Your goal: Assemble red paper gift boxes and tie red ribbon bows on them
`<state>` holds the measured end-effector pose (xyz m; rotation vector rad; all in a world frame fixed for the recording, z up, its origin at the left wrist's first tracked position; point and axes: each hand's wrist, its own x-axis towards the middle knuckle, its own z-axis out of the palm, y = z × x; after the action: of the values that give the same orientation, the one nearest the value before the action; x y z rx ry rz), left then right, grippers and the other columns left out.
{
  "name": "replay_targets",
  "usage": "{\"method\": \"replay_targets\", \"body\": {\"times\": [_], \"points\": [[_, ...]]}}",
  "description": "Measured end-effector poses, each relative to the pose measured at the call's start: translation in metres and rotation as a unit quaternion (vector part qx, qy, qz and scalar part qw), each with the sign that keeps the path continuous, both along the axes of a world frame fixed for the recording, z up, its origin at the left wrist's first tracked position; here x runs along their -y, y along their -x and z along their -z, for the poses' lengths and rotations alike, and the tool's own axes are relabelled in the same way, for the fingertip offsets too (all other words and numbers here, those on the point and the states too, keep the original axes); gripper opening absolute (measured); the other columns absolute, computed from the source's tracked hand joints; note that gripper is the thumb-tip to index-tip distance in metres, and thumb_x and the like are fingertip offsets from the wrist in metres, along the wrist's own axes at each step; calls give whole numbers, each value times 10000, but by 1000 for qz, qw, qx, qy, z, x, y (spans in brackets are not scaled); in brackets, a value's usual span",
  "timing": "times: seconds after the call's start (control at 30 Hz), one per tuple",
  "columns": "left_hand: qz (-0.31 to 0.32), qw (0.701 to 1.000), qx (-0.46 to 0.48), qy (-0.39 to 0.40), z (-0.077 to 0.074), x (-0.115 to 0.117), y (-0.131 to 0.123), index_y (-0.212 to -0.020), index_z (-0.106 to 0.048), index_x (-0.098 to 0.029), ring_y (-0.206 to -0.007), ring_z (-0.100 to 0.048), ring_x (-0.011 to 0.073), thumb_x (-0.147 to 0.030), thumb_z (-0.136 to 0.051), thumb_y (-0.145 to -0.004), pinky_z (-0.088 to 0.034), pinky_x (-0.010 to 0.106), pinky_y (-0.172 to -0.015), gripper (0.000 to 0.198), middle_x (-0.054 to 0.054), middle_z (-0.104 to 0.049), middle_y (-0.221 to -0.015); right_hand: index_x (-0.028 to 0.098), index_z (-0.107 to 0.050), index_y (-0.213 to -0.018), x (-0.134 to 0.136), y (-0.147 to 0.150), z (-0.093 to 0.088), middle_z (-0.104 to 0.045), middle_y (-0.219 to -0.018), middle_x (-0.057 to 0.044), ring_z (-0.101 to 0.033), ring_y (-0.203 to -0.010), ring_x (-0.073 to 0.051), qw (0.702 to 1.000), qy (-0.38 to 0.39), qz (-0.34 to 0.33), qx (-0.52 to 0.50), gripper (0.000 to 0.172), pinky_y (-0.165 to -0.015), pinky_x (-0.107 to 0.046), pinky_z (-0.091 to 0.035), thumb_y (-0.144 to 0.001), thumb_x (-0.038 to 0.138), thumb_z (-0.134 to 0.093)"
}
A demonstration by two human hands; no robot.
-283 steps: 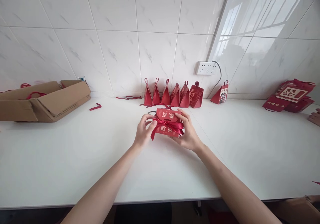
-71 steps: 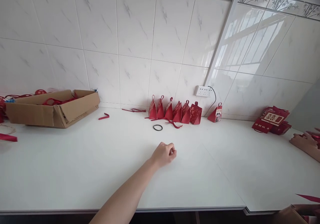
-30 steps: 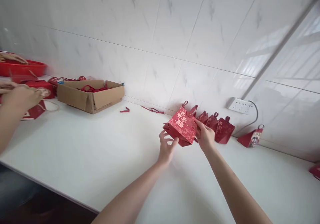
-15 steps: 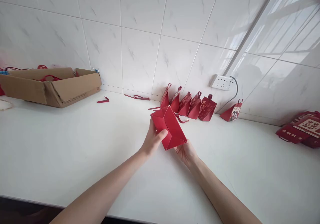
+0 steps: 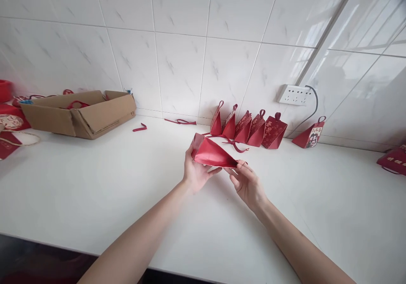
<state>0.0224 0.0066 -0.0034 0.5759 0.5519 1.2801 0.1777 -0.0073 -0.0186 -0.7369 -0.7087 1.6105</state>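
A red paper gift box [image 5: 213, 154] lies tilted on its side above the white counter [image 5: 95, 191], its plain underside toward me. My left hand [image 5: 197, 173] cups it from below at the wide end, thumb and fingers wrapped round it. My right hand [image 5: 247, 183] pinches the narrow end with its fingertips. Behind the box, a row of several folded red boxes [image 5: 250, 126] with loop handles stands against the tiled wall.
An open cardboard carton [image 5: 80, 113] with red ribbons lies at the back left, loose ribbon pieces [image 5: 140, 127] beside it. Another red box [image 5: 309, 134] sits under a wall socket [image 5: 294, 94]. Red packages lie at the far left [image 5: 9, 125] and far right [image 5: 393, 159].
Over the last second I took one red box from the row into both hands and turned it from upright onto its side. The view has swung back to the right.
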Motion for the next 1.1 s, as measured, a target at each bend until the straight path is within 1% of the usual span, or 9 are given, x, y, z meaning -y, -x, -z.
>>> {"method": "replay_targets", "body": {"times": [0.17,0.3,0.4,0.5,0.67,0.77,0.87,1.0,1.1], "points": [[16,999,16,41,-1,2,2,-1178,-562,-161,-1035,-599,301,-618,-436,-781,-517,404,-817,619,145,-609,-1171,223,-527,-738,3,2,0,-636,-796,58,-691,-833,-155,999,-34,10,32,338,-569,-186,-568,-597,306,-823],[16,999,7,45,0,-1,6,-1123,-588,-161,-1012,-610,268,-523,-516,-786,-526,370,-812,500,123,-632,-1127,235,-517,-770,1,-1,0,-616,-852,57,-669,-820,-143,996,-72,30,47,320,-625,-235,-587,-626,299,-796],[-17,999,-13,41,2,-7,11,-1020,-614,-177,-917,-636,222,-467,-560,-797,-530,319,-759,370,82,-659,-1035,242,-537,-792,-3,-5,2,-576,-884,45,-610,-814,-124,989,-105,72,81,292,-692,-299,-600,-644,314,-777],[-47,997,-44,40,4,-10,13,-973,-616,-179,-879,-639,215,-562,-540,-802,-531,315,-732,426,75,-663,-1000,239,-557,-794,-6,-7,5,-552,-898,23,-565,-833,-137,972,-144,118,147,271,-750,-377,-596,-671,378,-754],[-57,990,-128,-36,5,-5,11,-1108,-556,-210,-1016,-616,264,-396,-741,-684,-528,375,-817,499,72,-639,-1122,238,-524,-779,-1,-3,4,-523,-822,36,-548,-771,-119,948,-205,141,196,249,-792,-401,-575,-723,396,-709],[-60,978,-165,-112,4,1,10,-1164,-519,-208,-1062,-595,271,-365,-748,-689,-503,395,-879,550,82,-622,-1146,278,-462,-865,0,-4,1,-556,-928,49,-568,-773,-101,944,-204,200,163,308,-798,-383,-565,-721,371,-717],[-87,943,-248,-203,4,6,8,-1106,-542,-169,-1050,-590,268,-378,-734,-709,-480,393,-910,487,106,-620,-1117,302,-454,-939,-5,-7,0,-604,-1052,30,-612,-887,-132,955,-153,222,125,365,-816,-384,-555,-715,389,-729],[-175,886,-312,-296,15,7,7,-1185,-451,-220,-1021,-582,260,-334,-779,-653,-494,397,-868,635,100,-573,-1151,245,-604,-897,-10,-8,4,-666,-1014,-18,-633,-943,-187,983,-113,94,108,259,-859,-389,-535,-758,453,-671],[-245,806,-331,-425,28,0,7,-1228,-404,-290,-1152,-509,291,-294,-806,-607,-455,454,-944,740,90,-488,-1251,238,-641,-935,-7,-4,6,-687,-992,-27,-652,-908,-214,990,-110,43,82,309,-809,-394,-554,-745,481,-666]]}}
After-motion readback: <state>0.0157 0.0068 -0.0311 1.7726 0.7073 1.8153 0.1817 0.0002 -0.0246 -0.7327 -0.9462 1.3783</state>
